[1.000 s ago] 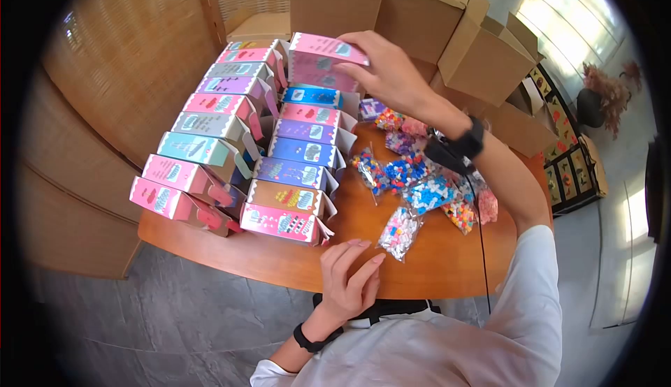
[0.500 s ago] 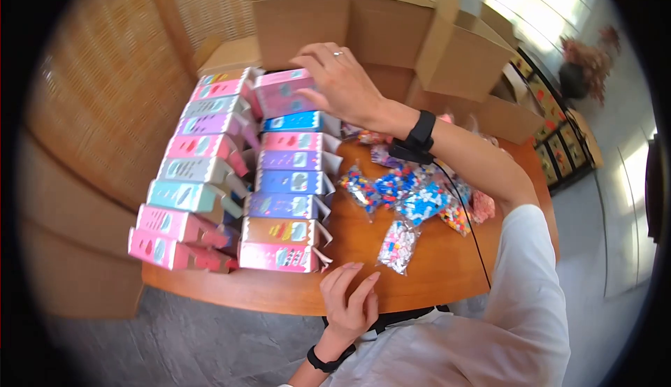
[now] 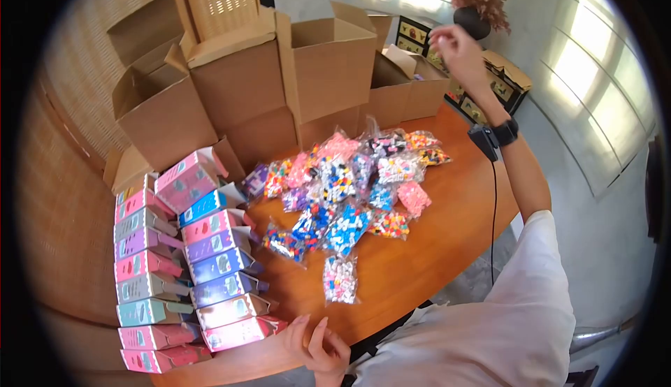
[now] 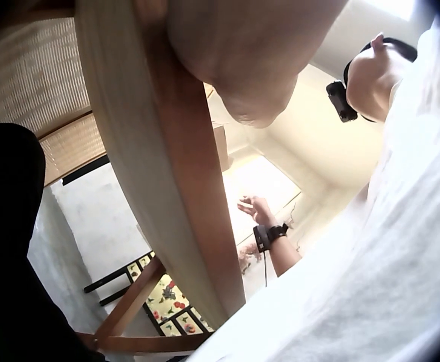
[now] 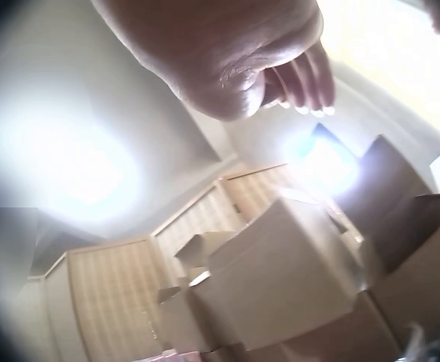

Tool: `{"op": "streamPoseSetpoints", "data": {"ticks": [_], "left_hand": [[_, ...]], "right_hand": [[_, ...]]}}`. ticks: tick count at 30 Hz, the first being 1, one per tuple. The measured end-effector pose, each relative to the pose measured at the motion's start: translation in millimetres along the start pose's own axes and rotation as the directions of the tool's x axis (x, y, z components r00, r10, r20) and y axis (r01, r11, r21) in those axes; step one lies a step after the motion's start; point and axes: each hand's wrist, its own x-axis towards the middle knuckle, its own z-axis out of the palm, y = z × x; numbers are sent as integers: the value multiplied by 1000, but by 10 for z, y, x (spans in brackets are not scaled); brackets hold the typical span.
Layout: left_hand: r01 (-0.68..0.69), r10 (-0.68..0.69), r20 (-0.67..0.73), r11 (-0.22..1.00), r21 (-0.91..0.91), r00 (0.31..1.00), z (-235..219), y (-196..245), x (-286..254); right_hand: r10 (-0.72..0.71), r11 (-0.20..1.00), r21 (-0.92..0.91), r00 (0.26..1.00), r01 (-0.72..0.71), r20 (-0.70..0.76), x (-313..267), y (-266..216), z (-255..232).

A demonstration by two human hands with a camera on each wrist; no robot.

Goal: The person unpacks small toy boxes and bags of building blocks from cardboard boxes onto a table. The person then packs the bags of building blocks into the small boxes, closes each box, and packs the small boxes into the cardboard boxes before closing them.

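My right hand (image 3: 461, 55) is raised over the far right of the table with its fingers loosely bent and nothing in them. In the right wrist view, the same hand's fingers (image 5: 310, 83) hang in the air above the cartons. My left hand (image 3: 320, 348) rests by the near table edge, fingers relaxed and empty, close to a pink box (image 3: 241, 332). Two rows of small printed boxes with open flaps stand on the left. A pink box (image 3: 187, 183) leans at the far end of the second row, beside a blue box (image 3: 208, 205).
Clear bags of colored beads (image 3: 339, 181) are heaped mid-table, with one bag of white and pink beads (image 3: 340, 279) nearer me. Open brown cartons (image 3: 332, 72) line the back. A black cable (image 3: 493, 226) hangs from the right wrist camera. A dark vase (image 3: 472, 22) stands behind.
My right hand has let go of the pink box at the far end of the second row and swung up and right. The head view has turned right; my left hand stays near the table edge.
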Motion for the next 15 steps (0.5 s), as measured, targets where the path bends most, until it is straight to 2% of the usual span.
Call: {"op": "streamPoseSetpoints", "data": {"ticks": [1,2,5,6,8,9,10,11,12,13,14,15], "left_hand": [[5,-5,3,1000,16,1000,7,6,-6],[11,-11,3,999,35,1000,19,7,-14],[3,-3,-3,994,105,1000,39,59,-1],[14,-13,-8,990,143,1000,46,88,16],[2,1,-13,986,169,1000,71,100,12],[27,-22,-30,986,167,999,84,101,3],[53,-46,-47,985,164,998,108,104,13],[-27,50,-114,979,201,992,98,197,209],[-34,57,-109,979,202,992,116,208,232],[-20,46,-111,975,221,993,126,211,225],[-4,32,-112,971,240,993,133,219,221],[-8,34,-105,970,241,994,140,226,233]], "right_hand": [[158,987,-46,979,-153,126,35,324,11],[253,968,-68,927,-243,278,142,854,88],[140,914,-405,929,12,343,269,1399,364],[140,916,-400,932,6,335,341,1435,441],[434,854,-485,773,-190,462,488,1510,624],[435,855,-479,776,-197,457,551,1678,744],[414,834,-535,793,-134,447,593,1828,890],[393,804,-590,808,-71,438,651,2021,997],[397,804,-589,808,-79,434,746,2206,1032],[378,854,-521,705,-14,600,842,2397,1037],[340,898,-438,575,37,745,840,2180,957],[611,789,-507,522,-346,595,819,1935,898]]}}
